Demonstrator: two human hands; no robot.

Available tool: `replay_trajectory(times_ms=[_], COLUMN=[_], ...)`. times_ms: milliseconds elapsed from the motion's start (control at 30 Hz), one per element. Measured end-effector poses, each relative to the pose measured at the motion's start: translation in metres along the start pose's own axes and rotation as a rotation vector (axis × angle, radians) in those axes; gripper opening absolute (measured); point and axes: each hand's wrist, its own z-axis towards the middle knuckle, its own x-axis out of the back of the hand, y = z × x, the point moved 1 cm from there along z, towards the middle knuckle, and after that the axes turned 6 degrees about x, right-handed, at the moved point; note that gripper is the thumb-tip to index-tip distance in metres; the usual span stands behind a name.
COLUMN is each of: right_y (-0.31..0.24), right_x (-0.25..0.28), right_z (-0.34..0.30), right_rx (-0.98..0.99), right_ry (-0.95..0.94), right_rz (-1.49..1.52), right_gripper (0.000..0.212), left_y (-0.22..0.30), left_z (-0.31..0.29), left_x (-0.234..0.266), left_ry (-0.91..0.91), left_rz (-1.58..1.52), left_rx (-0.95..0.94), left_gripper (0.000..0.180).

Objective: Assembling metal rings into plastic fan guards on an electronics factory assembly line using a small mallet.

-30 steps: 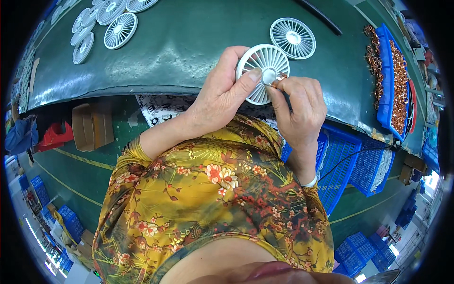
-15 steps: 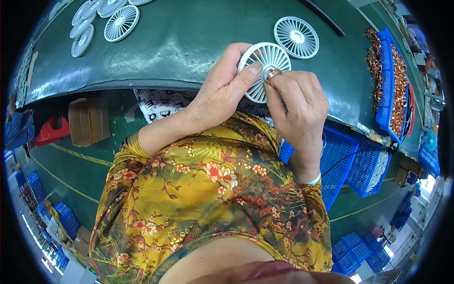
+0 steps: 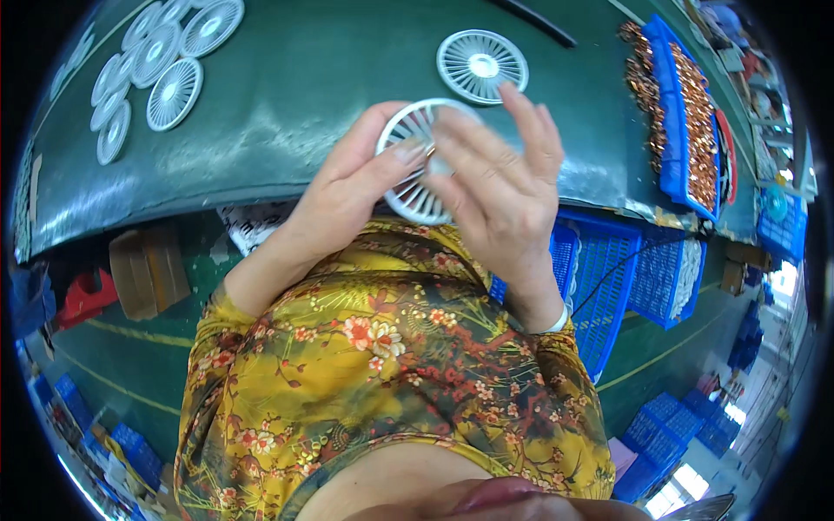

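Observation:
My left hand [image 3: 347,187] is closed on the edge of a white spoked plastic disc [image 3: 424,205], its thumb lying across the face near the hub. A small copper-coloured piece [image 3: 429,150] shows at the hub by the thumb tip. My right hand [image 3: 499,182] is over the right side of the disc with fingers stretched and spread, somewhat blurred. It hides much of the hub and right rim. Just beyond it, a second white spoked disc [image 3: 482,68] lies flat on the green table [image 3: 313,95].
Several white spoked discs [image 3: 174,94] lie at the far left. On the right stands a blue tray [image 3: 671,130] of copper-coloured parts [image 3: 695,122], with more heaped beside it. A black rod [image 3: 539,24] lies at the back. Blue crates [image 3: 608,295] sit below the table edge at right.
The disc and both hands appear lower and further left. My right fingers have gone from a pinch on the copper piece at the hub to spread. The whole view has also shifted.

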Motion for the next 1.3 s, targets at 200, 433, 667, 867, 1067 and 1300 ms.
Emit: replay_trajectory(times_ms=[200,433,667,867,1067,1300], right_y=[0.006,0.013,0.021,0.028,0.129,0.205], right_x=[0.014,0.003,-0.002,0.016,0.059,0.078], right_z=[-0.006,-0.014,-0.038,-0.036,-0.054,-0.097], right_rx=[0.072,-0.155,-0.319,-0.292,-0.734,-1.03], right_ry=[-0.141,0.042,0.04,0.078,0.291,-0.122], right_rz=[0.512,0.766,1.024,0.831,-0.304,-0.643], right_gripper=[0.024,0.045,0.052,0.045,0.042,0.032], left_y=[0.011,0.0,0.001,0.01,0.033,0.038], left_z=[-0.014,-0.011,-0.012,0.001,0.028,0.059], left_x=[-0.007,-0.011,-0.019,-0.035,-0.011,0.052], left_ry=[-0.185,-0.065,-0.091,-0.128,0.408,0.542], left_rz=[0.044,0.521,0.88,1.099,1.259,1.777], left_rx=[0.153,-0.172,-0.385,-0.676,-0.935,-0.566], left_gripper=[0.05,0.046,0.044,0.044,0.038,0.034])
